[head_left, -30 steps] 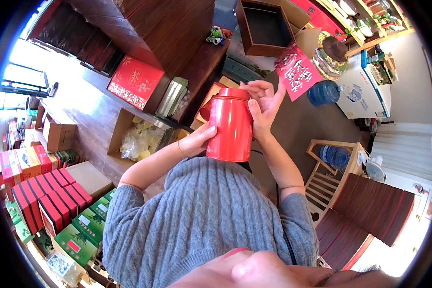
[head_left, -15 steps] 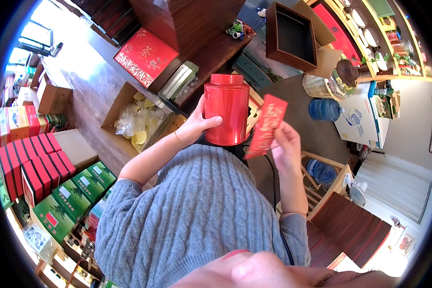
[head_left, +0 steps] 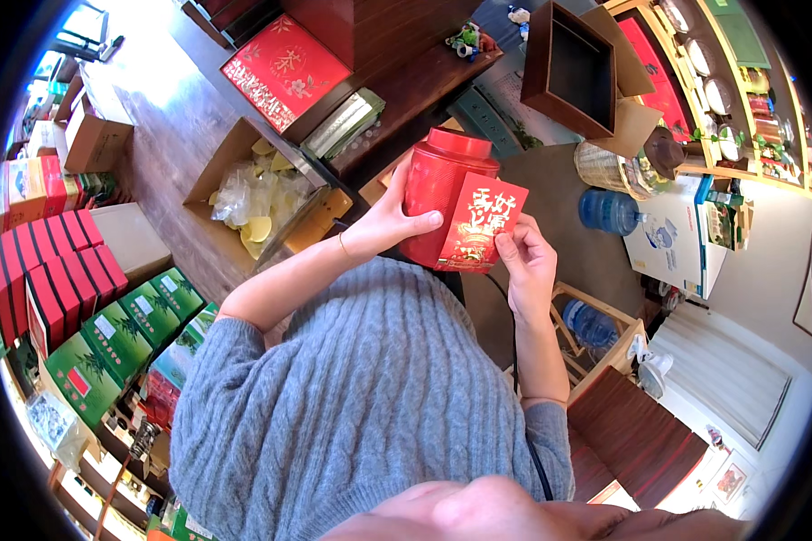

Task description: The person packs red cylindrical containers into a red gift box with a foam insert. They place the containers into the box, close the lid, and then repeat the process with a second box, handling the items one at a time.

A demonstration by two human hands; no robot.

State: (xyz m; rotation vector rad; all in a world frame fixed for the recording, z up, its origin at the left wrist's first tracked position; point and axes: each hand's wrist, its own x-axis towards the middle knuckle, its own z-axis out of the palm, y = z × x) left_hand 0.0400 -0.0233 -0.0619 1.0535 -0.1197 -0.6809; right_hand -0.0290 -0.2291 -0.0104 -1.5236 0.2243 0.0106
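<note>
My left hand (head_left: 395, 216) is wrapped round the left side of a shiny red tin canister (head_left: 438, 185) with a round lid, its thumb across the front. The canister leans a little in front of my chest. Between the thumb and fingers of my right hand (head_left: 530, 257) is a red paper packet (head_left: 484, 224) with gold lettering and pattern. That packet lies against or just before the canister's right front side; whether they touch I cannot tell. Part of the canister's lower right is hidden behind it.
Ahead stand a red gift box (head_left: 287, 72) and an open carton (head_left: 216, 198) with plastic bags. Green boxes (head_left: 108, 338) and red boxes (head_left: 54, 270) are stacked at left. To the right are a brown tray box (head_left: 568, 77), a blue water bottle (head_left: 609, 210) and a wooden chair (head_left: 595, 361).
The packet has come left from beside the canister to its front and turned its lettered face toward me. The canister has tilted and shifted slightly right.
</note>
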